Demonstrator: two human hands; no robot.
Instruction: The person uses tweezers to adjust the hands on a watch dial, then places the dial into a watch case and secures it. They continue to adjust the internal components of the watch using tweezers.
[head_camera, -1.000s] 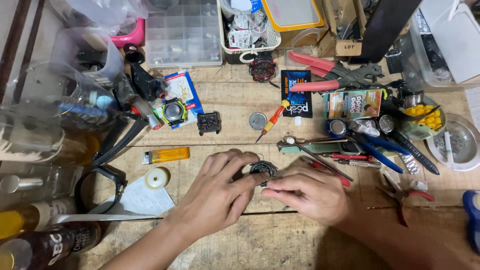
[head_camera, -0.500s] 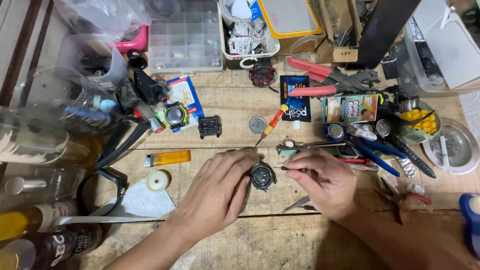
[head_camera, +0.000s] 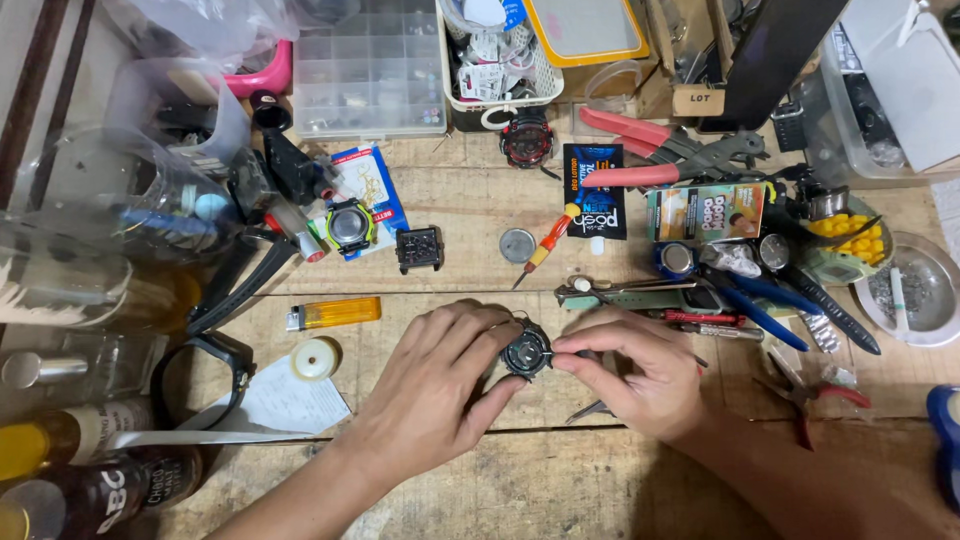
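At lower centre, the left hand (head_camera: 435, 385) curls its fingers around a black round watch case (head_camera: 527, 352) on the wooden bench (head_camera: 520, 480); the right hand (head_camera: 640, 375) pinches a thin tool against its right edge. Farther up lie an orange lighter (head_camera: 333, 313) and red-handled pliers (head_camera: 650, 150).

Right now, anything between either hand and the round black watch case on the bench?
Nothing visible. The left hand fingers already wrap the watch case from the left, and the right hand fingertips meet its right edge. The tweezers lie under the right hand, off to the side.
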